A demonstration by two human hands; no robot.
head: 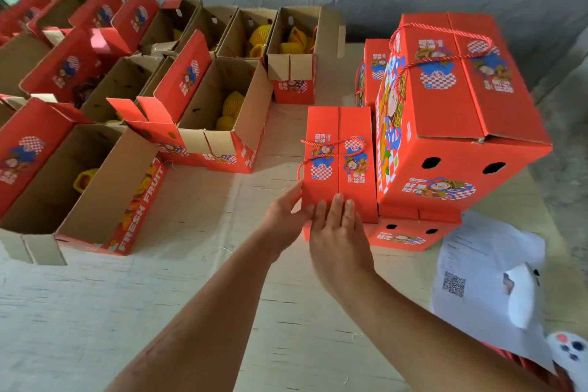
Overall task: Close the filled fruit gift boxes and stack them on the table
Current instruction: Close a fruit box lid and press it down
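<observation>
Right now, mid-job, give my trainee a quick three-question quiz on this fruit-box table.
1. True or false: both hands, left hand and right hand, rest with straight fingers on the near end of the closed red cardboard gift box with the red rope handle.
2. What does the open red cardboard box printed FRESH FRUIT hold? A) fruit in yellow foam netting B) bottles C) folded paper
3. Fill in: the white printed sheet with a QR code lies to the ___ of the hands.

Key: 1 true; 2 A; 3 right
</observation>
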